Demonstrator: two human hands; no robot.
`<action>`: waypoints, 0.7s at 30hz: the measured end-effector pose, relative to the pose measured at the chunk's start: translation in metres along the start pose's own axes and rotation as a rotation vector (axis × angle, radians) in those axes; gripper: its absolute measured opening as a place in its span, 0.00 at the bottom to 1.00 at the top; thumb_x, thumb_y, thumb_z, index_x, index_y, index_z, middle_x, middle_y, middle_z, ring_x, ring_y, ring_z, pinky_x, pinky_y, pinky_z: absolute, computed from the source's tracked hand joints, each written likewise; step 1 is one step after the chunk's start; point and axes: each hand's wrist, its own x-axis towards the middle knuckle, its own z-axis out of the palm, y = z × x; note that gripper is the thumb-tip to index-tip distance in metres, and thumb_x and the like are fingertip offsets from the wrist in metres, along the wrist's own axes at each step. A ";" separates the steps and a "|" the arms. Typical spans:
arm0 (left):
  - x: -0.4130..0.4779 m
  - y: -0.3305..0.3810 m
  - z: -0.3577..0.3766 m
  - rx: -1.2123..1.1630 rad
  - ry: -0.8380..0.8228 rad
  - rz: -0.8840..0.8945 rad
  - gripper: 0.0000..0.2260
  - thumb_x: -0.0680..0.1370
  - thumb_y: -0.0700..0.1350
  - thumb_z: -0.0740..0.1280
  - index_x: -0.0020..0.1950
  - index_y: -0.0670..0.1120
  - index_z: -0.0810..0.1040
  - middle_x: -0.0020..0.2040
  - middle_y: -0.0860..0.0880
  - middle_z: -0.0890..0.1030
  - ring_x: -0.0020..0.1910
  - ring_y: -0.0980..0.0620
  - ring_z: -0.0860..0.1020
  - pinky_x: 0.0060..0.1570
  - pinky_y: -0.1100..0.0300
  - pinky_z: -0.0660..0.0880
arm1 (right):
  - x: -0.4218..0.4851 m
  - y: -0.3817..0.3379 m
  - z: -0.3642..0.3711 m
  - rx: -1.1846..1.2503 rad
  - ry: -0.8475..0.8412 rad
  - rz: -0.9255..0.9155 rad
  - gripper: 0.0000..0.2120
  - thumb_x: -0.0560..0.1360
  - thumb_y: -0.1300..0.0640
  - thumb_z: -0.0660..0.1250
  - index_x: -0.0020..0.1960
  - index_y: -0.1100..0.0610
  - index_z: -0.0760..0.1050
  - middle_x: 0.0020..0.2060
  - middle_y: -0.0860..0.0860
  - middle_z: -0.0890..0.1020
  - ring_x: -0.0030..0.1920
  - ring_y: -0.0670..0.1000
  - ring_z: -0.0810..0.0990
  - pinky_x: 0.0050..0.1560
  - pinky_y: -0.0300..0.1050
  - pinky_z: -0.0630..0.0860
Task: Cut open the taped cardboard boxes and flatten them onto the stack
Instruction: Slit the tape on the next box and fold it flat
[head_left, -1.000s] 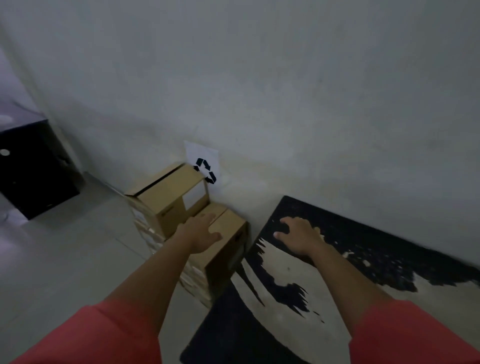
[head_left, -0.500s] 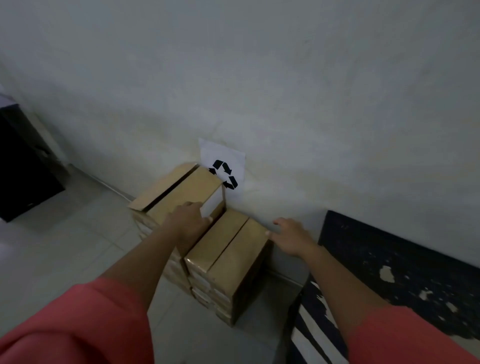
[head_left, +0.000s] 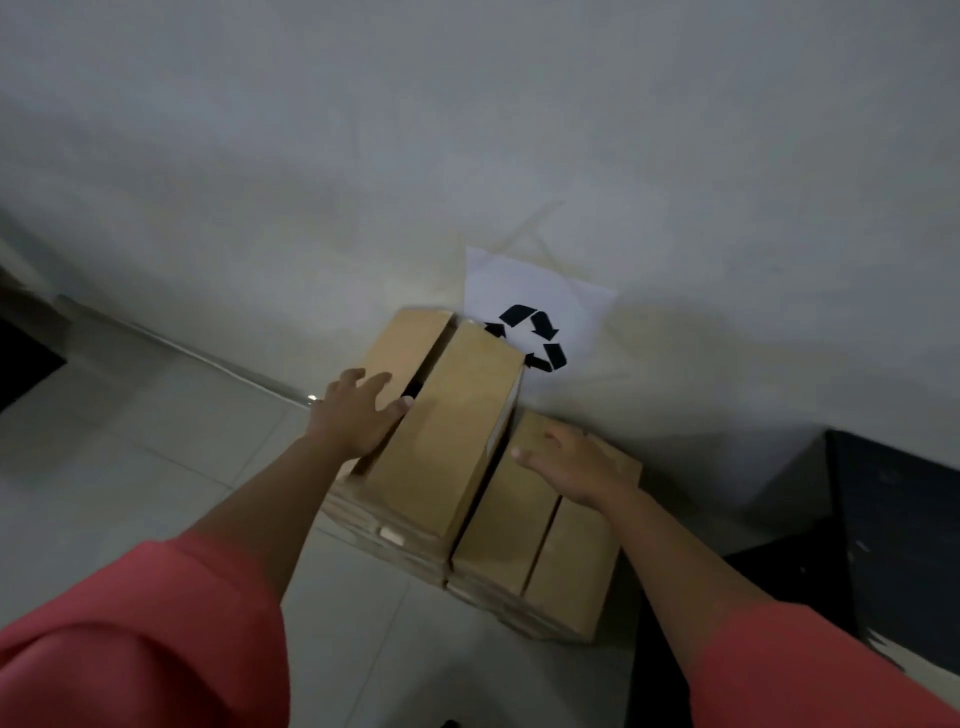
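Wall (head_left: 467, 130): pale plaster, fills the upper view. Floor (head_left: 130, 467): light tiles. Dark board (head_left: 898, 545): at the right edge, near the boxes. Taller cardboard box (head_left: 447, 431): stands against the wall, top flaps parted by a dark gap. Lower cardboard box (head_left: 550, 561): touches the taller one's right side. Recycling sign (head_left: 540, 312): white sheet on the wall behind the taller box. Left hand (head_left: 358, 415): fingers spread flat on the taller box's left flap. Right hand (head_left: 576, 462): fingers straight, resting flat on the lower box.

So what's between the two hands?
In the head view, one top flap of the taller cardboard box lies between the left hand and the right hand.
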 end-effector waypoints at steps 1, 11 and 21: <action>0.011 -0.008 0.002 -0.001 -0.003 -0.019 0.30 0.79 0.64 0.57 0.77 0.52 0.61 0.77 0.44 0.58 0.74 0.40 0.60 0.69 0.42 0.60 | 0.011 -0.006 0.008 0.028 -0.010 0.013 0.40 0.74 0.35 0.62 0.77 0.55 0.56 0.76 0.52 0.59 0.74 0.54 0.61 0.70 0.51 0.62; 0.088 -0.059 0.039 -0.109 -0.181 -0.227 0.64 0.55 0.76 0.71 0.78 0.52 0.39 0.78 0.39 0.49 0.75 0.34 0.54 0.67 0.31 0.59 | 0.100 -0.024 0.086 0.496 -0.033 0.131 0.54 0.60 0.31 0.72 0.77 0.49 0.53 0.71 0.46 0.69 0.67 0.50 0.71 0.65 0.46 0.70; 0.095 -0.061 0.061 -0.137 -0.146 -0.267 0.61 0.56 0.72 0.74 0.77 0.52 0.42 0.73 0.36 0.60 0.70 0.33 0.64 0.65 0.36 0.65 | 0.119 -0.019 0.111 0.693 0.042 0.269 0.41 0.66 0.41 0.75 0.72 0.54 0.61 0.65 0.51 0.75 0.61 0.54 0.76 0.60 0.56 0.75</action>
